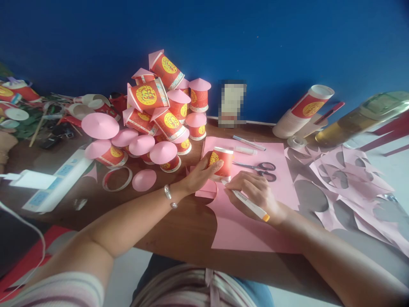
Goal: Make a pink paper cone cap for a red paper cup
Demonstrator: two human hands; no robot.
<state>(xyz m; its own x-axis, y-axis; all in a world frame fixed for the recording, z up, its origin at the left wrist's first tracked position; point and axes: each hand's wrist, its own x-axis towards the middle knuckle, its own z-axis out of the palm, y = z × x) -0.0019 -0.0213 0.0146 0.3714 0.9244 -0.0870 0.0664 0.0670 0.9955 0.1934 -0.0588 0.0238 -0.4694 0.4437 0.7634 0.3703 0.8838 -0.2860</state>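
Note:
My left hand (202, 174) is wrapped round a red paper cup (226, 163) with a yellow emblem, its white rim upward. In my right hand (255, 191) is a white marker (251, 204) with an orange end, its tip near the cup's lower edge. Under both lies a large pink paper sheet (255, 234). Black-handled scissors (266, 170) rest on the sheet just beyond my right hand, with a capped white marker (244, 150) and a blue pen (249, 143) farther back. A small folded pink piece (207, 189) sits below the cup.
Red cups with pink cone tops (171, 121) are piled at the back left. A tape roll (117, 178), a pink cone (144, 180) and a power strip (57, 183) lie left. Pink scraps (348, 183), stacked cups (300, 113) and a bottle (358, 119) stand or lie right.

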